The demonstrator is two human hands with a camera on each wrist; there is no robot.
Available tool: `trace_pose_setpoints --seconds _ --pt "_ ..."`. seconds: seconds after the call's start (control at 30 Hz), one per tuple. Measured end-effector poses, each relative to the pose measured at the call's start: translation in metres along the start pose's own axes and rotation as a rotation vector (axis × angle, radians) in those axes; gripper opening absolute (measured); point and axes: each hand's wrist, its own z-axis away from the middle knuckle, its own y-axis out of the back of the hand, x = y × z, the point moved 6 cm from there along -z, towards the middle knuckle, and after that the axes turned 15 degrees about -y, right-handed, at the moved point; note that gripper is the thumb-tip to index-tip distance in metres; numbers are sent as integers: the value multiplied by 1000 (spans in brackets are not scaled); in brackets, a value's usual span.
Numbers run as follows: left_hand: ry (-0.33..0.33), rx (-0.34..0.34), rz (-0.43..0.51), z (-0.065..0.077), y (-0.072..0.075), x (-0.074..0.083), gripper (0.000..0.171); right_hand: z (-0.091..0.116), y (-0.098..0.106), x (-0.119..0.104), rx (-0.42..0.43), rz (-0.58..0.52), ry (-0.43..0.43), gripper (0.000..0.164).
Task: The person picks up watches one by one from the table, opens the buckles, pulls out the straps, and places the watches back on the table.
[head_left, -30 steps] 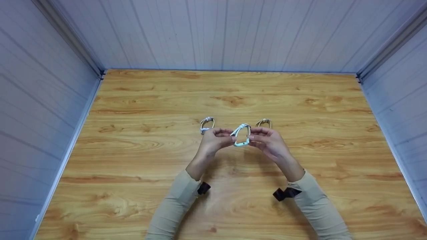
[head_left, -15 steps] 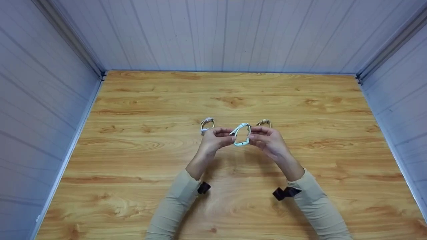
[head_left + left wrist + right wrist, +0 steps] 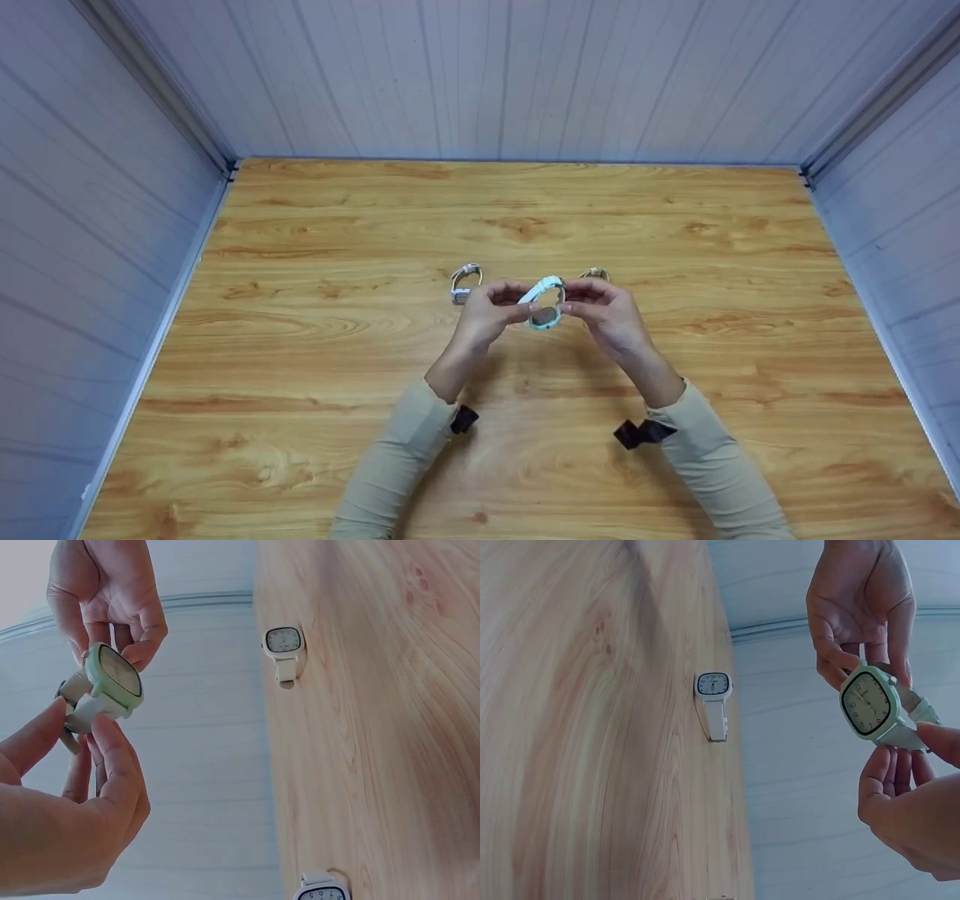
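Observation:
Both hands hold a mint-green square wristwatch (image 3: pixel 549 283) with a pale buckled strap, raised above the wooden table. Its strap forms a closed loop. My left hand (image 3: pixel 484 315) pinches the strap between thumb and fingers, clearly so in the left wrist view, where the watch case (image 3: pixel 118 673) faces away from the palm. From the other side, my right hand (image 3: pixel 606 315) grips the strap with thumb and fingers. The right wrist view shows the dial (image 3: pixel 869 703) with dark numerals and a black border.
Two more pale watches stand on the table (image 3: pixel 360 420) behind the hands: the left watch (image 3: pixel 460 296) shows beside my left hand, while the right watch (image 3: pixel 595 271) is partly covered by my right fingers. White panel walls (image 3: pixel 480 82) enclose the back and sides.
The held watch has turned, so its strap shows broader and the inside of the loop looks darker from the head. My left hand has shifted slightly right; the right hand stays nearly still.

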Motion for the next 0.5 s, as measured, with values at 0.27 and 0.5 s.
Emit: trace_pose_setpoints --seconds 0.27,0.5 --pt "-34 3 -43 1 0 3 25 2 -1 -3 7 78 51 37" --pt "-54 15 -117 2 0 3 22 4 -3 -5 -23 135 64 32"
